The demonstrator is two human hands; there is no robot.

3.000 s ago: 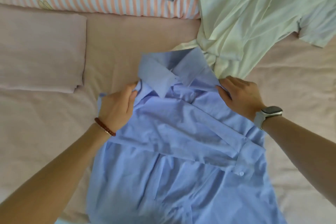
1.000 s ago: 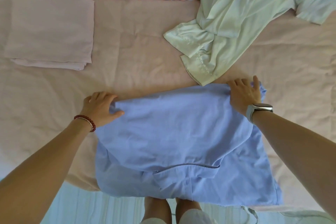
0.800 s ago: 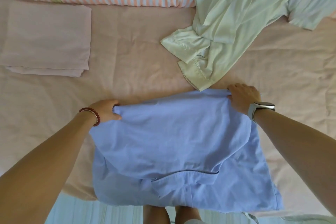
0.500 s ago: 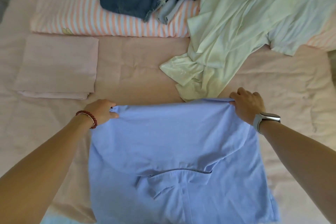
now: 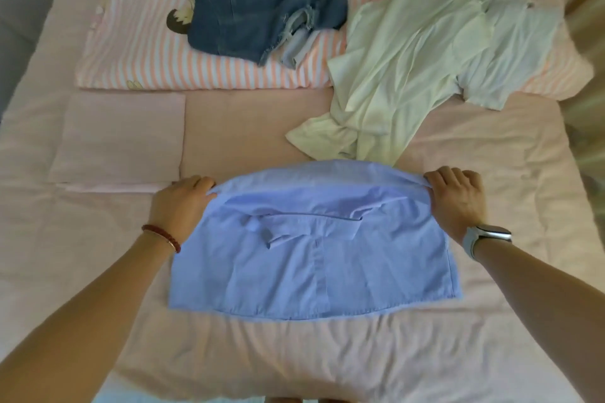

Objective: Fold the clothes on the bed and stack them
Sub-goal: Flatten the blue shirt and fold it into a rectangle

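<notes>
A light blue shirt [image 5: 314, 258] lies folded in half on the pink bed [image 5: 327, 347], its fold edge at the far side. My left hand [image 5: 180, 203] grips the left end of that fold edge. At the right end of the fold, my right hand [image 5: 458, 203] curls its fingers round the cloth. A folded pink cloth [image 5: 121, 137] lies flat at the left. A crumpled pale green garment [image 5: 393, 75] sprawls at the back right, touching the blue shirt's far edge. Denim shorts [image 5: 262, 0] rest on a striped pillow [image 5: 157, 56].
The striped pillow spans the head of the bed. A grey surface [image 5: 19, 10] borders the bed on the far left. Bare sheet shows between the folded pink cloth and the green garment, and in front of the blue shirt.
Both hands have carried the shirt's fold edge farther onto the bed, so the whole shirt now lies on the mattress instead of hanging over the near edge. The view tilted up.
</notes>
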